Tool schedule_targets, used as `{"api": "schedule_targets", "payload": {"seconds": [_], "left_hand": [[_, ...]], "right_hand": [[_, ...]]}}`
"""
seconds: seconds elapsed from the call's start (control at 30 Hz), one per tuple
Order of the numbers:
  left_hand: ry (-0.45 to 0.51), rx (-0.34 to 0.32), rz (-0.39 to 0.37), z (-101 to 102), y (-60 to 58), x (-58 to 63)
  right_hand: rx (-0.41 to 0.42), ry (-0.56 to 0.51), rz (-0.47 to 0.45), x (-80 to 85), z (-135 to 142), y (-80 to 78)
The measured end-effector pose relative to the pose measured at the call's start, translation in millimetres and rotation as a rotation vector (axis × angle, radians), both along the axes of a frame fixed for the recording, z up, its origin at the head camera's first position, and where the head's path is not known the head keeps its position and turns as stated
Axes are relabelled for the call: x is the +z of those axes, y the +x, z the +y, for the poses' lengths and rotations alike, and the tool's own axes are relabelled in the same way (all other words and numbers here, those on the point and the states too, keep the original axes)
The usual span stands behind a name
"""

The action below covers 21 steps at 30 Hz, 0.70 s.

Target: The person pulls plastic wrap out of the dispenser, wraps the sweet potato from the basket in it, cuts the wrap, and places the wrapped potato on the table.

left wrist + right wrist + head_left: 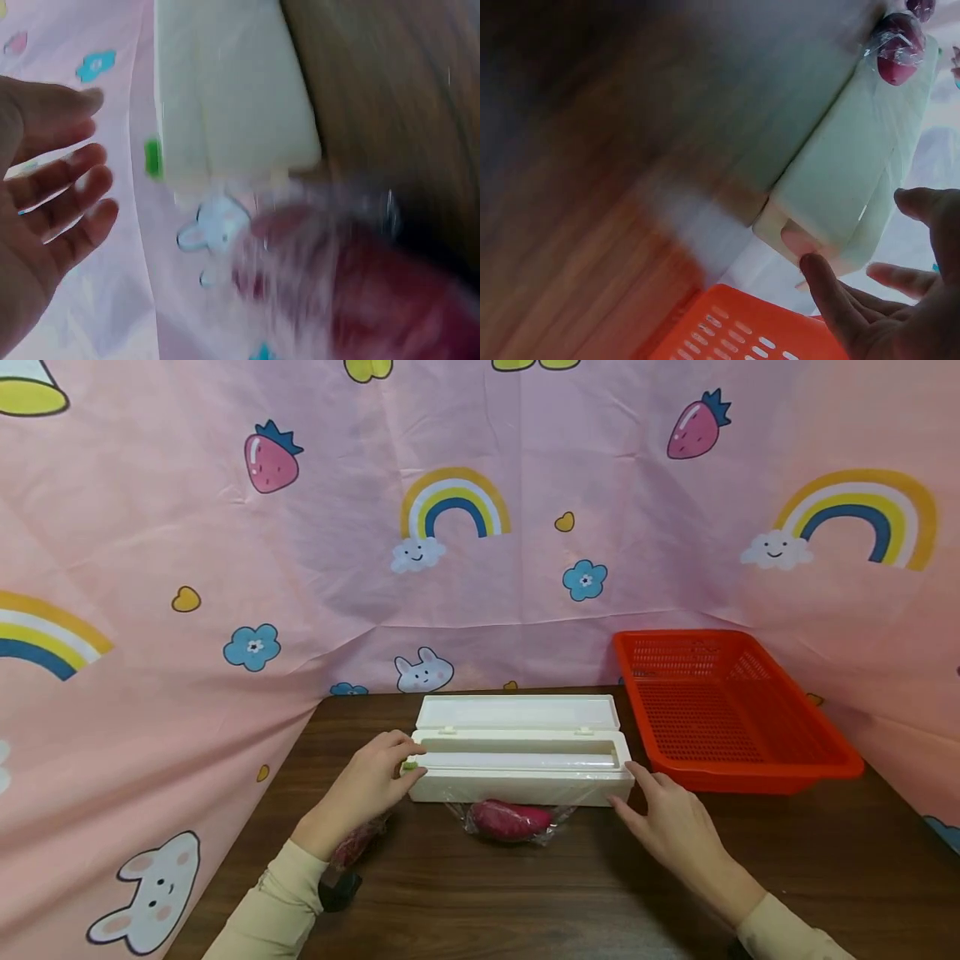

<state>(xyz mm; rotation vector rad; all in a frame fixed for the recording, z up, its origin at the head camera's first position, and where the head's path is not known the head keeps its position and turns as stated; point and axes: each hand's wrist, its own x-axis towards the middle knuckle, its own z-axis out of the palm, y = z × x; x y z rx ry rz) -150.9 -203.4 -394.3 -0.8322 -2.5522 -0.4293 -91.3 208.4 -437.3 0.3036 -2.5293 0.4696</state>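
Note:
A white cling film dispenser [517, 787] stands on the table with its lid [517, 712] tipped back and a film roll [517, 760] inside. Against its front lies a pinkish-red, sweet-potato-shaped item [512, 820] in clear film. My left hand [375, 781] is at the dispenser's left end, fingers loosely bent and holding nothing, near a green tab [153, 157]. At the right end, my right hand [671, 818] spreads its thumb and fingers by the corner, its fingertips close to the end wall. A second film-wrapped reddish item [358, 845] is partly hidden by my left forearm.
An orange-red plastic basket [757, 770] with slotted walls stands at the back right, close to the dispenser's right end. Patterned pink cloth [480, 593] hangs behind and along both sides of the dark wooden table [480, 910].

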Motion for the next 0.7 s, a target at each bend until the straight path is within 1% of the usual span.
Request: {"api": "schedule_targets", "payload": {"seconds": [0.1, 0.17, 0.27, 0.33, 0.4, 0.5, 0.7], "left_hand": [[0.002, 0.040, -0.100, -12.2, -4.7, 0.2], [0.009, 0.047, -0.164, -17.9, -7.3, -0.3], [0.027, 0.040, -0.231, -23.4, -11.3, -1.7], [0.041, 0.030, -0.260, -26.1, -13.9, -3.1], [0.052, 0.021, -0.279, -28.2, -16.2, -4.4], [0.066, 0.010, -0.295, -30.3, -19.1, -6.6], [0.125, -0.015, -0.293, -31.2, -22.3, -8.8]], "right_hand": [[0.022, -0.031, 0.000, -2.3, -0.9, -6.1], [0.027, -0.050, -0.006, -2.7, -1.6, -9.8], [0.025, -0.053, -0.002, -2.2, -3.7, -15.0], [0.023, -0.044, 0.010, -1.8, -5.3, -17.6], [0.017, -0.033, 0.024, -1.2, -6.8, -19.5], [0.009, -0.028, 0.020, -0.1, -8.5, -21.7], [0.016, -0.026, 0.014, 1.5, -9.9, -24.6]]}}
